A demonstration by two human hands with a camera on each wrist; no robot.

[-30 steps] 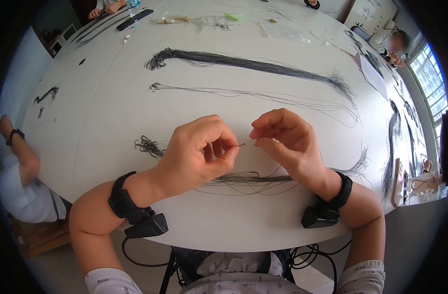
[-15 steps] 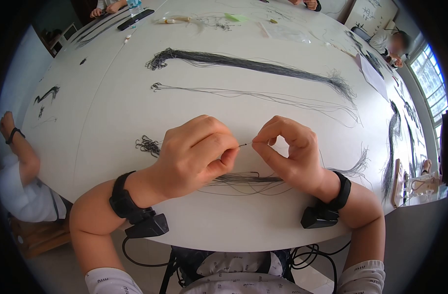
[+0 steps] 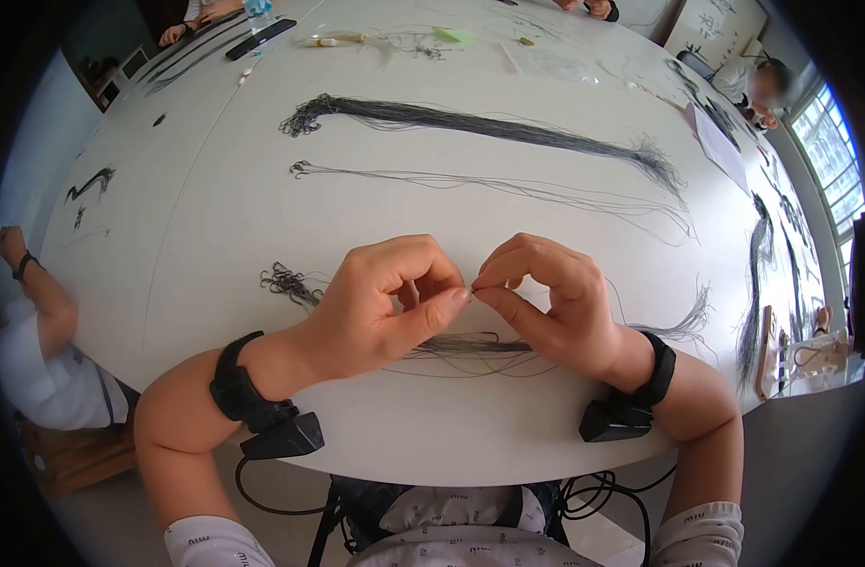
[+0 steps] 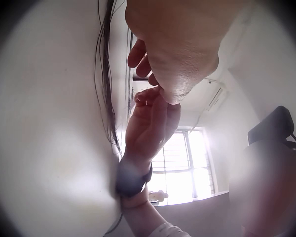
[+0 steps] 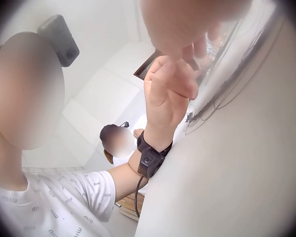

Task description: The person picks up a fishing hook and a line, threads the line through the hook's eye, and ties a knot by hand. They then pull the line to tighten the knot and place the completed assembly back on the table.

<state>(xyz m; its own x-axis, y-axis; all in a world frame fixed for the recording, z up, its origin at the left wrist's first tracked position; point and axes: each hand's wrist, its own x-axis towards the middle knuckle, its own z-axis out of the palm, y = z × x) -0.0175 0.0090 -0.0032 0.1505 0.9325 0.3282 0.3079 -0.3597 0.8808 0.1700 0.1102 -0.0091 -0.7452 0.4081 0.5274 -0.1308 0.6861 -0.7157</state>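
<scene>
Both our left hand (image 3: 357,304) and right hand (image 3: 574,307) are pinching a tiny half-hidden piece (image 3: 471,292), probably for control, above strands (image 3: 475,346).

One left hand (image 3: 380,298), one right hand (image 3: 551,307). Two wrist cameras: left (image 3: 286,435), right (image 3: 614,420). Three strand bundles in the centre: far (image 3: 451,120), middle (image 3: 395,172), near (image 3: 475,346); strands too fine to count. Three small dark clumps (image 3: 92,182), left. One bottle (image 3: 259,13), one black case (image 3: 260,39), far left. One green slip (image 3: 454,34), far. One paper (image 3: 719,146), one window (image 3: 832,156), right. Other people (image 3: 35,369): at least four.
</scene>
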